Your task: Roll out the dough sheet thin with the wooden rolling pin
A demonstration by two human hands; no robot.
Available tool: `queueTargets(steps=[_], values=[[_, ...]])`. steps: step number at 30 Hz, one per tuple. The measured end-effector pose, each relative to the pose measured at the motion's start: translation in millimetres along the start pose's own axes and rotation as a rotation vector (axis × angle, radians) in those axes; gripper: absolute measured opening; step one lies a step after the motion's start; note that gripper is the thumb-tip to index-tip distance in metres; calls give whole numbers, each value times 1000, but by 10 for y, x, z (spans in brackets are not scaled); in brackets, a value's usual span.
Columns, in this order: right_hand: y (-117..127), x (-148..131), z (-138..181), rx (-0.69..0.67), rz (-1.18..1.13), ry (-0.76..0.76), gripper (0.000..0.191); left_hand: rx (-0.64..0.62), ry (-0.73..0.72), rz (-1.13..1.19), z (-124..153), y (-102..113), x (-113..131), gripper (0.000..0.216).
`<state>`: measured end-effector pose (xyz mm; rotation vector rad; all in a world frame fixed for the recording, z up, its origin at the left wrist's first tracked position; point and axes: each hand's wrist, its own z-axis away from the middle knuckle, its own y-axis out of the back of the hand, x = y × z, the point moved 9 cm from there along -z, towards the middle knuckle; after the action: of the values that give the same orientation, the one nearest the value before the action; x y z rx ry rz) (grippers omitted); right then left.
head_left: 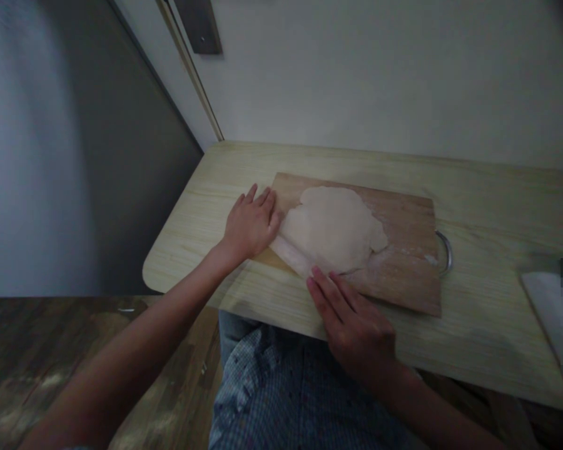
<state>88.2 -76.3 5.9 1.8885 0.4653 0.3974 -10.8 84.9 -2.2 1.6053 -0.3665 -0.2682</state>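
A flat, irregular sheet of pale dough (335, 225) lies on a wooden cutting board (410, 250) with a metal handle (445, 253) at its right end. Along the dough's near left edge runs a light, floury rolling pin (291, 253), slanting across the board's corner. My left hand (253, 222) rests on the pin's far left end, fingers stretched and spread. At the near end, my right hand (351, 315) presses down with its fingers extended. Both palms hide the pin's ends. White flour marks the board to the right of the dough.
The board sits on a light wood-grain table (488, 300) with a rounded left corner. A pale wall (380, 75) stands behind it. At the right edge lies a whitish object (547, 306), partly pixelated. Below are my checked blue garment (281, 387) and a brown floor (178, 369).
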Motion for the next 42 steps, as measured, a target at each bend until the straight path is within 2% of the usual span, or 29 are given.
queueTargets(steps=[4,9,13,17,21,24,27,30,35,42], values=[[33,-58,-1,31,-5,45,42,0,20,-15,125,-25,-59,47],[36,-18,-4,13,-69,99,43,106,-6,36,223,4,-83,46],[66,41,-13,11,-155,117,42,195,8,176,184,43,-122,46],[102,74,-24,71,-274,41,43,204,16,282,-41,75,-65,46],[144,156,-39,192,-406,-131,42,122,-34,229,-382,72,138,40],[96,225,-68,161,-411,-269,38,32,-18,127,-591,21,243,40],[62,259,-115,96,-422,-316,37,-6,25,55,-710,-14,287,47],[110,204,-194,70,-437,-182,34,-28,76,38,-760,-63,286,54],[138,-5,-244,-46,-505,258,23,-19,88,33,-767,-112,281,57],[68,-248,-161,-304,-384,794,9,19,111,37,-741,-92,276,57]])
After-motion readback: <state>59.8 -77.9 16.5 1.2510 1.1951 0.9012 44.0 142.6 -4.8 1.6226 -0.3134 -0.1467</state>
